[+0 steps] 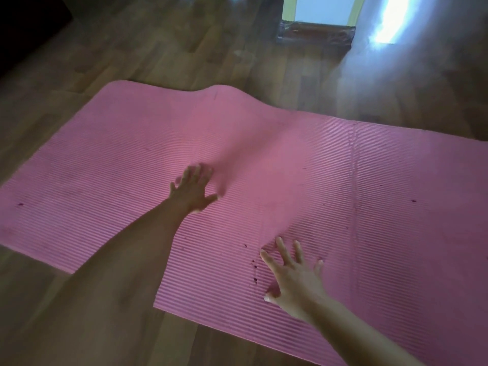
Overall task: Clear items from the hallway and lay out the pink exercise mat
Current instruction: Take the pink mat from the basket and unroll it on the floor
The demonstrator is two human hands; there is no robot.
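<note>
The pink exercise mat (343,186) lies unrolled across the wooden floor, ribbed side up, with a raised hump along its far edge near the middle. My left hand (192,190) rests flat on the mat's middle, fingers spread, just below that hump. My right hand (293,276) hovers or presses near the mat's near edge, fingers apart, holding nothing. Small dark marks dot the mat between my hands.
Brown wooden floor (163,48) surrounds the mat. A doorway (319,9) with a dark doormat (315,34) is at the top. Bright light glares off the floor at upper right (385,27). A dark object (29,19) fills the top-left corner.
</note>
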